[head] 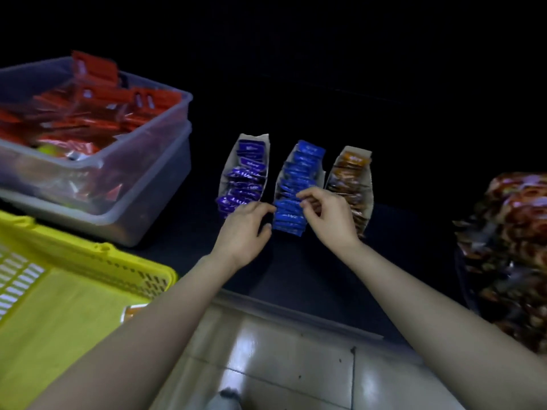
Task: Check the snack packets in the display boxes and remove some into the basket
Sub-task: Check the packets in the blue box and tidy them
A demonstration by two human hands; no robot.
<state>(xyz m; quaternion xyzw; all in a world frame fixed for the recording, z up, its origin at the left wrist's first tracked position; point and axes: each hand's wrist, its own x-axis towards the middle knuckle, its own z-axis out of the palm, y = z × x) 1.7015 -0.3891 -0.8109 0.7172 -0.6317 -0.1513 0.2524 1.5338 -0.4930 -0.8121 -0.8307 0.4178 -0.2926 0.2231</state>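
Progress: early, by my reading. Yellow basket (118, 255) at the worktop's (296, 261) front left corner shows 1 orange packet (133, 310); a forearm hides part of its floor, so there may be more.

Left hand (244, 232): fingers curled at the near ends of the left and middle boxes; cannot tell if it holds anything. Right hand (331, 220): thumb and finger pinch the tops of the blue packets (299, 179).

Mid-worktop, side by side: 3 display boxes.
- left display box (225, 173): purple packets (245, 176)
- middle display box (322, 174): blue, being checked
- right display box (368, 184): brown-orange packets (346, 179)

All three look full; packet counts are too blurred to take.

Left edge, behind the basket: 2 clear tubs (148, 184), stacked, with red packets (88, 113) on top. Right edge: 1 heap of brown wrappers (509, 247).
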